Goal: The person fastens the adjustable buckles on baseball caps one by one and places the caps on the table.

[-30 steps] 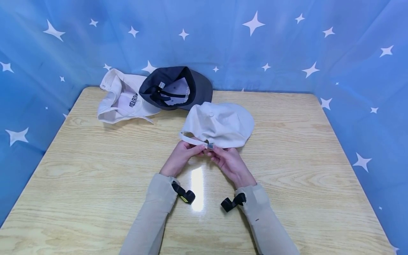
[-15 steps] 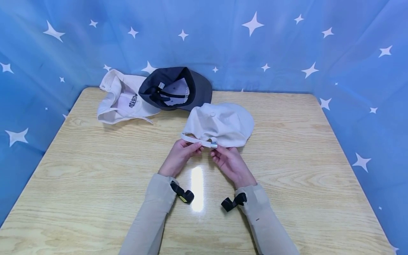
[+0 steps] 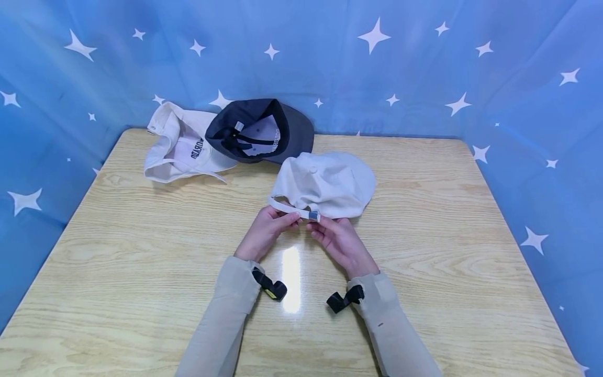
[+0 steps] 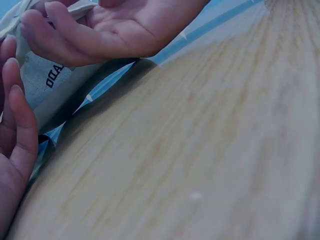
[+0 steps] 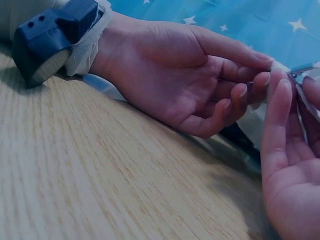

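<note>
A white baseball cap (image 3: pixel 330 180) lies crown toward me at the middle of the table, its back strap (image 3: pixel 285 207) nearest to me. My left hand (image 3: pixel 265 230) pinches that strap between thumb and fingers. At the strap's metal buckle (image 3: pixel 314 215), my right hand (image 3: pixel 343 242) pinches the strap end. In the right wrist view, the left hand (image 5: pixel 165 75) reaches in from the left and the right hand (image 5: pixel 295 165) from the right, fingertips close together. Dark lettering (image 4: pixel 54 76) inside the cap shows in the left wrist view, below the right hand (image 4: pixel 125 30).
Behind the cap, a dark navy cap (image 3: pixel 297 125) lies with its inside up, overlapping another white cap (image 3: pixel 162 162) at the back left. The wooden table (image 3: pixel 447 235) ends at a blue star-patterned curtain (image 3: pixel 330 57).
The buckle has shifted slightly to the right along with the strap, then tilted a little. The left fingertips have moved apart from the right ones. The other caps have stayed put.
</note>
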A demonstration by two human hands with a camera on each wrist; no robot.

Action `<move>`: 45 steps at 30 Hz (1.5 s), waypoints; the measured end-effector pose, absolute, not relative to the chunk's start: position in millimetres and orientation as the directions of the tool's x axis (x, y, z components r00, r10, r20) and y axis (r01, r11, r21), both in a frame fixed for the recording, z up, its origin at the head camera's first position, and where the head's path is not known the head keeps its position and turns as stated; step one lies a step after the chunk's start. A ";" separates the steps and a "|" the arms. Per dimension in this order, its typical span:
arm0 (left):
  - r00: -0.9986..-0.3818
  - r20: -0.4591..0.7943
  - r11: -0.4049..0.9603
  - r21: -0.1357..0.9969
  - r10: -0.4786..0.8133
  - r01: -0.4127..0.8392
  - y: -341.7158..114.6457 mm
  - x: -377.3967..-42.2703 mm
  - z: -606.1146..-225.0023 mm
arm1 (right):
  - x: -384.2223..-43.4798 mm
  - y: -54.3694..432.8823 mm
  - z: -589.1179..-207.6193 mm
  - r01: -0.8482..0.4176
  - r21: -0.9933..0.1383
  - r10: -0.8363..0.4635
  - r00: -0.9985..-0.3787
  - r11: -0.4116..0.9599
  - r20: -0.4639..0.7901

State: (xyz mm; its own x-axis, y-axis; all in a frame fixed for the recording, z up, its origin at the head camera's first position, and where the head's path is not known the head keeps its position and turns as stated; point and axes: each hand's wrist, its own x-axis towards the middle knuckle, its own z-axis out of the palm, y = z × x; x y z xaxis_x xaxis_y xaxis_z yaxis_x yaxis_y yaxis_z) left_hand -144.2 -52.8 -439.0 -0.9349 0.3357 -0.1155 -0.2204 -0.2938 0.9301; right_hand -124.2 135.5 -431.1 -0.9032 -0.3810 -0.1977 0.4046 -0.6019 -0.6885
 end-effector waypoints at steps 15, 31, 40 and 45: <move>-0.920 -0.132 -0.262 0.935 0.369 -0.239 -53.5 -144.1 -439.4 | -123.2 134.6 -432.0 0.413 -0.707 -0.390 -0.897 -0.574 -0.207; -0.932 -0.086 -0.342 0.915 0.353 -0.214 -54.3 -143.9 -438.9 | -122.8 135.9 -432.3 0.403 -0.694 -0.372 -0.905 -0.597 -0.205; -0.932 -0.071 -0.388 0.896 0.355 -0.216 -55.4 -144.2 -439.6 | -122.8 136.3 -432.6 0.386 -0.698 -0.380 -0.908 -0.603 -0.175; -0.935 -0.074 -0.394 0.893 0.348 -0.217 -55.5 -144.1 -439.4 | -122.3 136.3 -432.7 0.385 -0.699 -0.383 -0.908 -0.603 -0.170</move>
